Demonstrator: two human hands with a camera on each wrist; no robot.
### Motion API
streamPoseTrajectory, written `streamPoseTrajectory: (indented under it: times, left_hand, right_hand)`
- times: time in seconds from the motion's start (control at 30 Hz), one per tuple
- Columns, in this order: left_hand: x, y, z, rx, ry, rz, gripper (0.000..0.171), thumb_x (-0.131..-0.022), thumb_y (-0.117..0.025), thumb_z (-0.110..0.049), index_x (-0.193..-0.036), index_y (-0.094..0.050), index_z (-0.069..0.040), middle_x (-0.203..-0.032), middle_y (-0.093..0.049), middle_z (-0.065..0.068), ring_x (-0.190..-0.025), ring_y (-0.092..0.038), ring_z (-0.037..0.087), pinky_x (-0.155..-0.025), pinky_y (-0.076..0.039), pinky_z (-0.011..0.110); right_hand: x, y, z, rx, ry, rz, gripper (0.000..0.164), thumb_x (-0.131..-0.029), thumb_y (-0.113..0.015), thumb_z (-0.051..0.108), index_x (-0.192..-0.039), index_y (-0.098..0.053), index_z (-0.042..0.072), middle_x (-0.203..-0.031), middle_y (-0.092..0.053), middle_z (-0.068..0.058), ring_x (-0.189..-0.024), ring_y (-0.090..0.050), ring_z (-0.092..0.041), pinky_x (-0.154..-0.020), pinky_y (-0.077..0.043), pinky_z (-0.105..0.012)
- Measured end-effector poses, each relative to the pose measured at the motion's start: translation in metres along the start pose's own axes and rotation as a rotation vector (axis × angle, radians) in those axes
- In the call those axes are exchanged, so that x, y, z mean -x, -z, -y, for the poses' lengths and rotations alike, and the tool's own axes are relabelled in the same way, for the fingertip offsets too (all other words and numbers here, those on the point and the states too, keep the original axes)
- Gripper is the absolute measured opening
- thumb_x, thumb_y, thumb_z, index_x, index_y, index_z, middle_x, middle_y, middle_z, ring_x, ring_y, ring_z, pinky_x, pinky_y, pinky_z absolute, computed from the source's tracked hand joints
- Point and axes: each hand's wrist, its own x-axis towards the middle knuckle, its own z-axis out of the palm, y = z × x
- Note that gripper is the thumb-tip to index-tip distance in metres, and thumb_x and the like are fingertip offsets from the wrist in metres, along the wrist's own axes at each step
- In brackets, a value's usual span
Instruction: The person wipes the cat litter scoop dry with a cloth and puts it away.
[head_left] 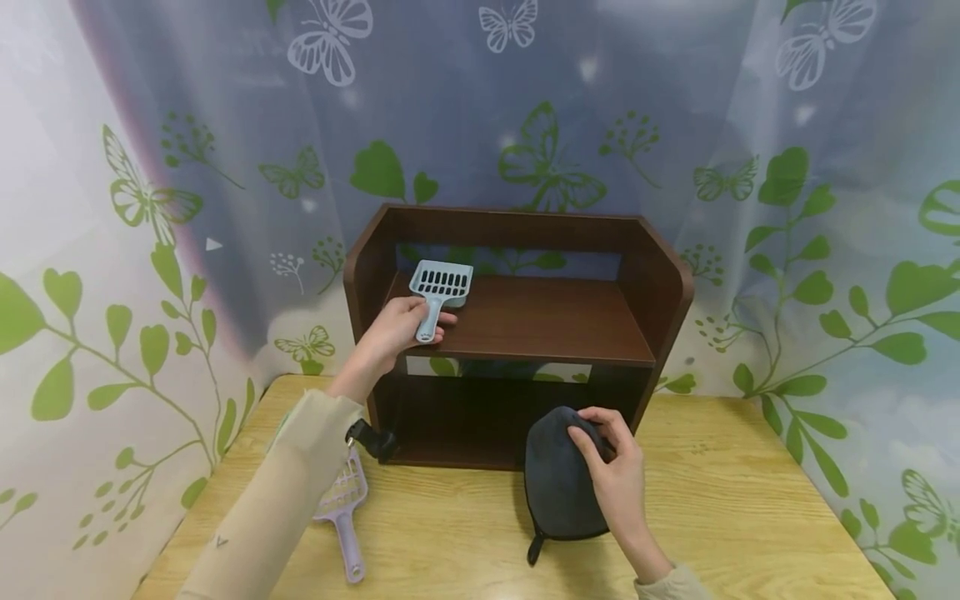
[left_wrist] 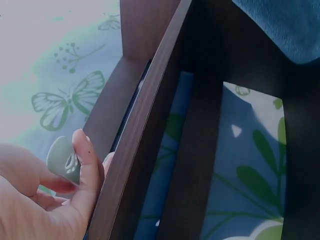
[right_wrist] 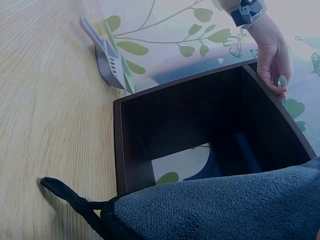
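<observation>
Two hands, two grips: my left hand (head_left: pixel 393 327) is clamped on the pale blue scoop (head_left: pixel 432 310), thumb and fingers about its handle, and my right hand (head_left: pixel 618 471) pinches the dark pouch (head_left: pixel 558 479) near its top, thumb and fingers together on the fabric. The scoop is just left of centre in the head view, its slotted head towards the top of the frame, over the left end of the upper board of the brown shelf unit (head_left: pixel 540 312); I cannot tell whether it touches the board. In the left wrist view only the handle's rounded end shows, at lower left.

The pouch is right of centre in the lower half of the head view, in front of the lower compartment, a dark tab (head_left: pixel 535 550) at its bottom left. Around my left wrist is a black strap (head_left: pixel 371 439), just past my beige sleeve (head_left: pixel 292 475). Under that arm, at lower left, a purple scoop (head_left: pixel 346 525) rests on the wooden table (head_left: pixel 450 525), partly hidden. Behind everything, across the top of the frame, hangs a curtain (head_left: pixel 465 108) printed with butterflies and green leaves
</observation>
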Motion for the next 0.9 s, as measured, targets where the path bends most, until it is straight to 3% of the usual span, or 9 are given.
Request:
streamPoseTrajectory:
  times: [0.33, 0.6, 0.77, 0.9]
  left_hand:
    - [-0.009, 0.006, 0.002, -0.119, 0.009, -0.048, 0.041, -0.11, -0.03, -0.011, -0.137, -0.048, 0.014, -0.124, -0.064, 0.03, -0.07, -0.063, 0.009, -0.069, -0.056, 0.02]
    - [-0.006, 0.01, 0.0, -0.201, 0.004, -0.066, 0.042, -0.109, -0.03, -0.011, -0.131, -0.052, 0.017, -0.108, -0.065, 0.026, -0.067, -0.065, 0.009, -0.071, -0.059, 0.025]
    - [-0.001, 0.009, -0.004, -0.33, -0.017, -0.088, 0.036, -0.108, -0.034, -0.012, -0.109, -0.06, 0.013, -0.107, -0.059, 0.025, -0.067, -0.068, 0.01, -0.071, -0.06, 0.027]
    - [0.003, 0.008, -0.009, -0.508, -0.046, -0.105, 0.035, -0.108, -0.041, -0.018, -0.086, -0.06, 0.001, -0.104, -0.066, 0.022, -0.069, -0.071, 0.012, -0.08, -0.06, 0.035]
  right_hand:
    - [0.002, 0.002, 0.001, -0.009, 0.002, 0.017, 0.019, -0.09, -0.07, -0.009, -0.107, -0.066, -0.002, -0.095, -0.066, -0.009, -0.081, -0.062, -0.005, -0.074, -0.053, -0.015]
    - [0.004, 0.002, 0.001, -0.011, 0.015, 0.019, 0.019, -0.09, -0.07, -0.009, -0.107, -0.066, -0.002, -0.095, -0.066, -0.008, -0.081, -0.063, -0.004, -0.074, -0.054, -0.015]
    - [0.004, 0.003, 0.001, -0.011, 0.014, 0.02, 0.019, -0.09, -0.07, -0.009, -0.107, -0.066, -0.002, -0.095, -0.066, -0.007, -0.081, -0.062, -0.005, -0.073, -0.054, -0.016]
    - [0.005, 0.004, 0.002, -0.009, 0.014, 0.021, 0.019, -0.09, -0.07, -0.009, -0.107, -0.066, -0.001, -0.096, -0.067, -0.006, -0.081, -0.062, -0.005, -0.073, -0.054, -0.016]
